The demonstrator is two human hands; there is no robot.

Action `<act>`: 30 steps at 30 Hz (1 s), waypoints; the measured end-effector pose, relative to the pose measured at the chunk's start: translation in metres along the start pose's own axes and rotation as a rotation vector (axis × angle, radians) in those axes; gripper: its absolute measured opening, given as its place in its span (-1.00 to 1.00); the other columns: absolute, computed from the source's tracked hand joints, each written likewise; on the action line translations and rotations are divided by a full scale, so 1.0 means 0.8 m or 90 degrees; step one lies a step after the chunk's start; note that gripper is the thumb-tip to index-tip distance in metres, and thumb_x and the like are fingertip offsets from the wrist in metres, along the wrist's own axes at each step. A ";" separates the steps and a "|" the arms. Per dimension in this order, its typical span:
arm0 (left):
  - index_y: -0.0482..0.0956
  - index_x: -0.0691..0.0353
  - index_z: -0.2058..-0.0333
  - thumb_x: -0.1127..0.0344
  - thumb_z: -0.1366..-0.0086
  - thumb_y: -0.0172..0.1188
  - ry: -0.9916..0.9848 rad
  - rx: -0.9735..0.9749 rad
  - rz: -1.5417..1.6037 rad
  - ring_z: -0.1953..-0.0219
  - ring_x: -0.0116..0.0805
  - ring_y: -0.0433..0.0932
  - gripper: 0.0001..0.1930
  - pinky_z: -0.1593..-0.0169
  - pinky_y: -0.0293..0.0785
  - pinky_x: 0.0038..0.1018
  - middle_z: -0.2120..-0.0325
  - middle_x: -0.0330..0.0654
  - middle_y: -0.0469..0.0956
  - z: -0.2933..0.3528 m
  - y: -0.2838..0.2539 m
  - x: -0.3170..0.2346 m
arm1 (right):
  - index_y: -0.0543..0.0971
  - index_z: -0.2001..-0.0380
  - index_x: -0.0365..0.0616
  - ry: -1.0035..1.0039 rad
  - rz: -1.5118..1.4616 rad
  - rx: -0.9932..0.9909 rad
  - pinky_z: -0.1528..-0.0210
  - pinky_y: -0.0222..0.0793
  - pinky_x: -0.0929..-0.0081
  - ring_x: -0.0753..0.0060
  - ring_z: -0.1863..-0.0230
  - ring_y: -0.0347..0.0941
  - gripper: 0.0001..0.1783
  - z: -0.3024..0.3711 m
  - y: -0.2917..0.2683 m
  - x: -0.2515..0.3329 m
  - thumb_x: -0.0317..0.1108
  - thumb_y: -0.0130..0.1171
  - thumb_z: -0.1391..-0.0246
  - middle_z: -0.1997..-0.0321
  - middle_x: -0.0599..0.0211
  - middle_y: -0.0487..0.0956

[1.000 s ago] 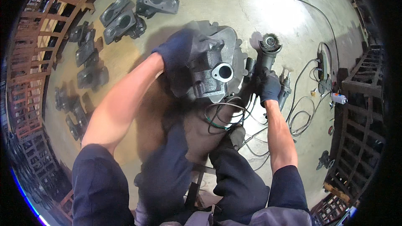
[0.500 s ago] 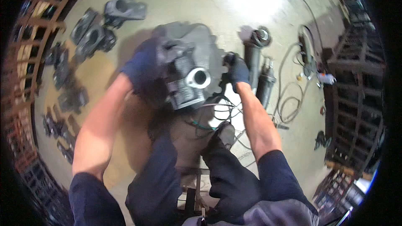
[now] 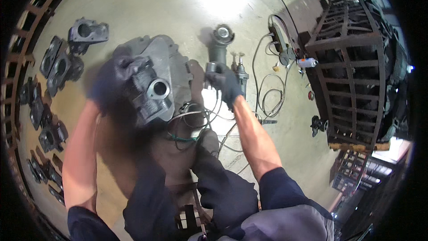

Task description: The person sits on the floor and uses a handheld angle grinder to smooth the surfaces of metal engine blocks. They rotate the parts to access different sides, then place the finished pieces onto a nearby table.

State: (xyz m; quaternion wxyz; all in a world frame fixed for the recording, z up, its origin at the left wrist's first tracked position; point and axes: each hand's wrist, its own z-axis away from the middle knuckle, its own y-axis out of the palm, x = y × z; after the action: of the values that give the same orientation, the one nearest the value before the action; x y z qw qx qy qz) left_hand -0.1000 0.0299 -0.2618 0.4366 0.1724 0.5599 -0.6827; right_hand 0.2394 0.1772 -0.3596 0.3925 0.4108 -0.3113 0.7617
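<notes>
A dark grey metal casting (image 3: 141,91) with a pale machined ring around a round bore rests tilted on a broad, flat grey piece (image 3: 165,58) with a lobed edge. My left hand (image 3: 107,78), in a dark blue glove, grips the casting's left side; its fingers are mostly in shadow. My right hand (image 3: 225,82), also gloved, is over the lower body of an angle grinder (image 3: 218,53). Its fingers are curled round a dark, rounded shape that I cannot make out. Just right of this hand lies a slimmer power tool (image 3: 241,78) with a narrow tip.
Several dark castings (image 3: 60,69) lie on the floor at left. Looped cables (image 3: 273,93) and a power strip (image 3: 280,40) lie at right, beside a spray can (image 3: 307,62) and a metal cage (image 3: 347,76). More cords (image 3: 191,114) tangle near my foot.
The view has shifted, so the scene sits farther left. My right hand has moved from between the casting and the grinder to over the grinder's body. My left hand stays at the casting.
</notes>
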 end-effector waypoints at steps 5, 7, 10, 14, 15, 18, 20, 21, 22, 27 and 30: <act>0.47 0.26 -0.20 -0.10 -0.38 0.13 0.112 0.097 -0.006 -0.08 -0.09 0.56 -0.39 -0.15 0.45 -0.26 -0.14 0.10 0.52 -0.003 -0.013 -0.004 | 0.56 0.06 -0.32 -0.083 0.060 0.005 0.27 0.46 0.53 0.50 0.31 0.53 -0.63 0.079 -0.003 0.103 -0.32 0.25 -0.12 0.29 0.23 0.62; 0.54 0.25 -0.12 -0.21 -0.37 0.06 0.096 0.021 -0.070 0.01 -0.01 0.61 -0.36 -0.09 0.47 -0.18 0.00 0.18 0.59 -0.004 -0.009 -0.023 | 0.55 0.09 -0.34 -0.171 -0.038 0.033 0.28 0.47 0.55 0.49 0.36 0.54 -0.67 0.120 0.024 0.158 -0.35 0.20 -0.14 0.27 0.21 0.64; 0.63 0.31 0.07 -0.10 -0.37 0.09 0.053 0.006 -0.067 0.22 0.05 0.63 -0.48 0.05 0.50 -0.18 0.24 0.19 0.64 0.009 -0.014 -0.031 | 0.51 -0.02 -0.35 -0.179 -0.011 0.097 0.19 0.54 0.51 0.44 0.27 0.61 -0.62 0.134 0.046 0.200 -0.47 0.22 -0.13 0.17 0.14 0.67; 0.65 0.35 0.20 -0.03 -0.37 0.10 0.084 -0.008 -0.059 0.36 0.10 0.60 -0.53 0.18 0.50 -0.16 0.35 0.24 0.61 0.015 -0.015 -0.027 | 0.51 -0.06 -0.30 -0.306 0.140 0.039 -0.05 0.54 0.47 0.45 0.07 0.60 -0.47 0.156 0.096 0.221 -0.48 0.42 0.01 0.06 0.17 0.67; 0.65 0.35 0.20 -0.03 -0.37 0.10 0.082 -0.016 -0.054 0.37 0.09 0.59 -0.53 0.18 0.50 -0.16 0.36 0.24 0.61 0.014 -0.012 -0.024 | 0.51 -0.05 -0.29 -0.320 0.137 0.047 -0.04 0.55 0.48 0.45 0.06 0.60 -0.48 0.155 0.105 0.220 -0.51 0.42 0.02 0.06 0.18 0.67; 0.64 0.37 0.22 -0.04 -0.37 0.11 0.076 -0.029 -0.040 0.39 0.09 0.57 -0.52 0.19 0.49 -0.16 0.38 0.25 0.60 0.006 -0.005 -0.014 | 0.48 -0.11 -0.28 -0.317 0.160 0.072 -0.08 0.52 0.47 0.43 0.01 0.58 -0.45 0.146 0.114 0.206 -0.58 0.38 -0.02 -0.03 0.14 0.65; 0.64 0.38 0.23 -0.06 -0.37 0.12 0.074 -0.027 -0.032 0.41 0.08 0.55 -0.51 0.20 0.48 -0.15 0.40 0.25 0.59 0.005 -0.002 -0.012 | 0.47 -0.11 -0.30 -0.324 0.156 0.081 -0.05 0.54 0.48 0.48 0.03 0.59 -0.44 0.140 0.116 0.191 -0.52 0.41 -0.02 0.02 0.16 0.66; 0.64 0.38 0.23 -0.08 -0.36 0.11 0.060 -0.020 -0.033 0.42 0.08 0.53 -0.49 0.20 0.48 -0.15 0.40 0.25 0.58 0.007 -0.003 -0.017 | 0.46 -0.10 -0.31 -0.327 0.155 0.084 -0.04 0.56 0.49 0.50 0.04 0.59 -0.44 0.139 0.117 0.187 -0.49 0.42 -0.03 0.04 0.18 0.66; 0.63 0.38 0.23 -0.10 -0.36 0.11 0.046 -0.013 -0.034 0.42 0.08 0.52 -0.47 0.20 0.47 -0.14 0.41 0.25 0.58 0.009 -0.005 -0.022 | 0.46 -0.11 -0.29 -0.310 0.134 0.097 -0.04 0.55 0.51 0.51 0.04 0.59 -0.43 0.141 0.121 0.186 -0.47 0.43 -0.04 0.04 0.20 0.65; 0.68 0.31 0.15 -0.06 -0.37 0.01 0.016 0.031 -0.073 0.25 0.00 0.67 -0.50 0.08 0.53 -0.21 0.25 0.13 0.67 0.027 -0.027 -0.057 | 0.48 -0.12 -0.24 -0.397 0.234 0.101 -0.08 0.51 0.47 0.46 -0.02 0.58 -0.45 0.134 0.118 0.171 -0.48 0.41 -0.05 -0.02 0.20 0.65; 0.68 0.30 0.14 -0.06 -0.38 0.00 0.004 0.042 -0.089 0.20 0.01 0.67 -0.50 0.05 0.52 -0.20 0.22 0.13 0.67 0.015 -0.019 -0.039 | 0.51 -0.12 -0.22 -0.450 0.301 0.103 -0.11 0.50 0.44 0.45 -0.05 0.56 -0.44 0.136 0.125 0.169 -0.57 0.41 -0.01 -0.04 0.23 0.64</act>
State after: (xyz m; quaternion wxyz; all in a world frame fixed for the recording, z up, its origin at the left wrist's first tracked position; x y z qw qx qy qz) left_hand -0.0915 0.0315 -0.2265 0.3804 0.1490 0.5492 -0.7290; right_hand 0.1473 0.0871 -0.2064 0.0432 0.5932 -0.4516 0.6650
